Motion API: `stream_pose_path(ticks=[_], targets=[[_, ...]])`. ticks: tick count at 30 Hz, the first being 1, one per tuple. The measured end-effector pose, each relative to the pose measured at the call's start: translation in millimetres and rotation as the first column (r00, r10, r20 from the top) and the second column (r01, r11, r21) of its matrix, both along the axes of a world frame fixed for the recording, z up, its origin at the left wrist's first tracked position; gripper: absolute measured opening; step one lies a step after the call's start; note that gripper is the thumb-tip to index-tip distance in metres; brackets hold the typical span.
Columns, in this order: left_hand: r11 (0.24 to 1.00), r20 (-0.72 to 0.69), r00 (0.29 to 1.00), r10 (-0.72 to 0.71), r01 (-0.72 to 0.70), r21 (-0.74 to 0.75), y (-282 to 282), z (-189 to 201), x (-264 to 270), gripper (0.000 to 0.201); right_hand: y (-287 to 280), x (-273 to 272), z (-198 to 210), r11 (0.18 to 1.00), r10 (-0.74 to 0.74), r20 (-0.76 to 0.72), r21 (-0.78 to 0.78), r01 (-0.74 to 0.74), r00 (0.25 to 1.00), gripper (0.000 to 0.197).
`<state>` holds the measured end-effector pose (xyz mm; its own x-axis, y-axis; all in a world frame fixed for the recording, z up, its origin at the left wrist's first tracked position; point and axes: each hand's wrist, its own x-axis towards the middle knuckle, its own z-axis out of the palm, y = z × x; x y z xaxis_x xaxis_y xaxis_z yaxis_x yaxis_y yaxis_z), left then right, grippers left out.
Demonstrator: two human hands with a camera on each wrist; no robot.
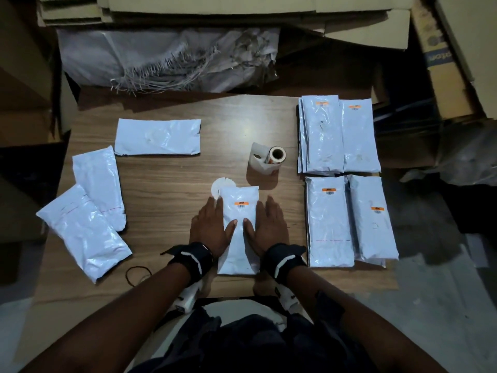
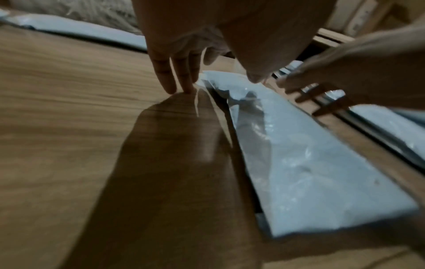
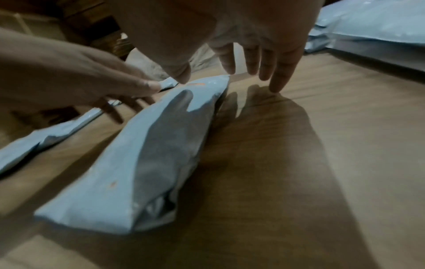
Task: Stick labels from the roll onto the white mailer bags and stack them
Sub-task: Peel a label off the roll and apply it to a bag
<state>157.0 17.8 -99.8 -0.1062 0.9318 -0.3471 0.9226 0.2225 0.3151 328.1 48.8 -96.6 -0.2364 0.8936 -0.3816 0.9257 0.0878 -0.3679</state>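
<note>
With fingers flat, our left hand (image 1: 212, 227) and right hand (image 1: 269, 224) flank the labelled mailer bag (image 1: 239, 230) at lower centre; lifted carelessly, its slick plastic may slip.

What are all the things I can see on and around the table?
Table: one, brown wood, in the middle.
Labelled mailer bag: one, white with an orange label, near edge, between both hands.
Plain mailer bags: three, white, no label showing, on the left.
Labelled mailer bags: four groups, white with orange labels, on the right; count within each group unclear.
Label roll: one, white, centre, beside curled backing paper.
White paper disc: one, partly under the middle bag.
Black loop: one, near left edge.
Cardboard boxes: several, brown, behind and beside the table.
Woven sack: one, pale grey, behind the table.
Hands: left and right, flat, fingers straight, thumbs on the middle bag.
</note>
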Motion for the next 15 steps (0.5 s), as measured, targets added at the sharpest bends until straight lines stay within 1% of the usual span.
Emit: stream_pose_path(ticks=[2, 3, 4, 5, 7, 9, 11, 15], targets=[[0.997, 0.119, 0.99, 0.081, -0.08, -0.012, -2, 6, -4, 0.07, -1, 8, 7, 0.992, -0.113, -0.089, -0.06, 0.108, 0.99, 0.071], [0.994, 0.204, 0.973, 0.106, -0.102, -0.033, -3, 7, -6, 0.071, -2, 11, 9, 0.988, -0.134, -0.145, -0.092, 0.122, 0.98, 0.068], [0.991, 0.291, 0.948, 0.127, -0.108, -0.079, -6, 8, -7, 0.076, -4, 12, 11, 0.986, -0.135, -0.213, -0.124, 0.11, 0.968, 0.067], [0.989, 0.349, 0.929, 0.125, -0.086, -0.125, -9, 8, -9, 0.087, -6, 13, 11, 0.983, -0.126, -0.274, -0.161, 0.084, 0.953, 0.069], [0.982, 0.362, 0.932, 0.039, 0.031, -0.185, -16, 6, -10, 0.112, -11, 14, 11, 0.968, -0.115, -0.319, -0.248, 0.034, 0.941, 0.087], [0.973, 0.36, 0.932, -0.033, 0.112, -0.201, -24, 2, -10, 0.123, -14, 15, 12, 0.951, -0.116, -0.298, -0.307, 0.02, 0.947, 0.102], [0.972, 0.371, 0.927, -0.058, 0.138, -0.191, -29, 1, -10, 0.126, -17, 19, 15, 0.946, -0.12, -0.313, -0.323, 0.013, 0.942, 0.107], [0.976, 0.347, 0.93, -0.119, 0.175, -0.133, -28, 11, -2, 0.124, -19, 32, 25, 0.958, -0.066, -0.341, -0.286, -0.036, 0.938, 0.108]])
